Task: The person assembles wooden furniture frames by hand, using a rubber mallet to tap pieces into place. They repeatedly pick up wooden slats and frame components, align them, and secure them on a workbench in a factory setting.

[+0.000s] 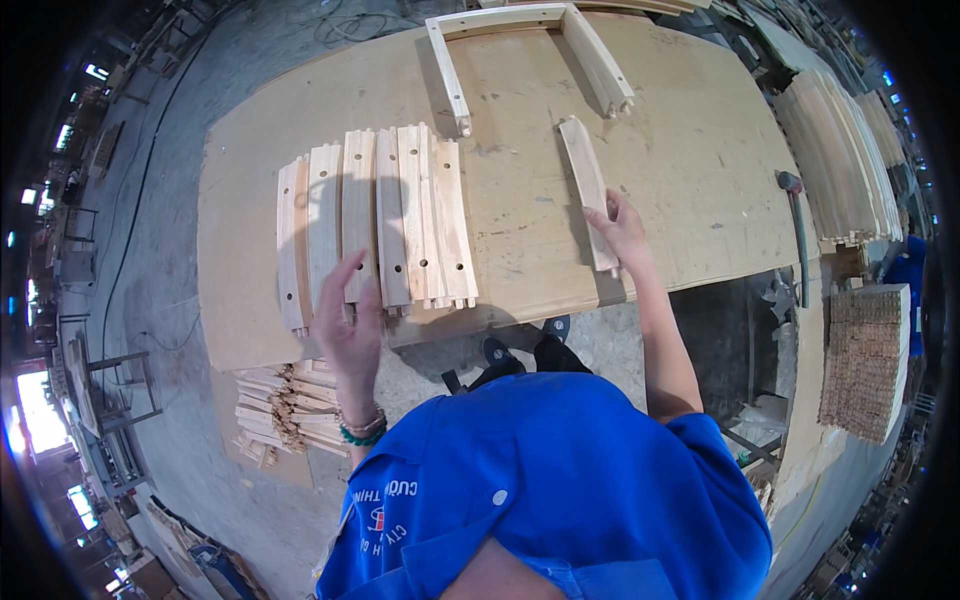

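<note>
My right hand grips the near end of a wooden rail, thumb across its top face. The rail lies on or just above the table, angled away from me. To the left, a row of several slightly curved wooden rails lies side by side, with holes near their ends and small tenons at the tips. My left hand is over the row's near edge, fingers apart and nothing visible in them. Whether its fingertips touch the wood, I cannot tell.
A three-sided wooden frame lies at the far side of the cardboard-covered table. A hammer rests by the right edge. Stacked wooden parts and another stack stand right. A pile of rails is low on the left.
</note>
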The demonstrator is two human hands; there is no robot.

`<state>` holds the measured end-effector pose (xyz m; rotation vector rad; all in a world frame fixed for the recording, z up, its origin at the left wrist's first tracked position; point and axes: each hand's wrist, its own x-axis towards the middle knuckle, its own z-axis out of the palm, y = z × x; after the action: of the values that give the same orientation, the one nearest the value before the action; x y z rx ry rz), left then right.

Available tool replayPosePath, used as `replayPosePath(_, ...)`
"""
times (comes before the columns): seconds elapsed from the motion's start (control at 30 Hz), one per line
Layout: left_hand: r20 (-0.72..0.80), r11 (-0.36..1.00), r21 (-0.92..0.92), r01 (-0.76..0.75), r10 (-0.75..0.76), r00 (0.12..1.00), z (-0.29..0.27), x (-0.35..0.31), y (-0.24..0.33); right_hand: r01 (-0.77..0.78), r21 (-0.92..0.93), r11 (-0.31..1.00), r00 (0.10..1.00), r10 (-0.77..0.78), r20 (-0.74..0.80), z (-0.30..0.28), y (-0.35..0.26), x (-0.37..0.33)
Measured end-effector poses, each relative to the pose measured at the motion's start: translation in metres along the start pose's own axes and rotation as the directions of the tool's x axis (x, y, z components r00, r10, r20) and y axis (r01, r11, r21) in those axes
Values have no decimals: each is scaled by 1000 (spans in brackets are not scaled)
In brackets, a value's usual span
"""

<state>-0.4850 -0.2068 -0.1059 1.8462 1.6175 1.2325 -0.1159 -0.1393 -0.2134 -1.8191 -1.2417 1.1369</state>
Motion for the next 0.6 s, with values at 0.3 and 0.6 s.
replayPosePath(0.3, 296, 909, 160, -386, 329, 897, 100, 11, 40, -515, 799, 311, 773, -235, 590, 24, -35, -62)
replayPosePath(0.6, 610, 941, 156, -301, 148, 778, 105, 48, 63, -351, 753, 557, 765, -294, 574, -25, -38, -61)
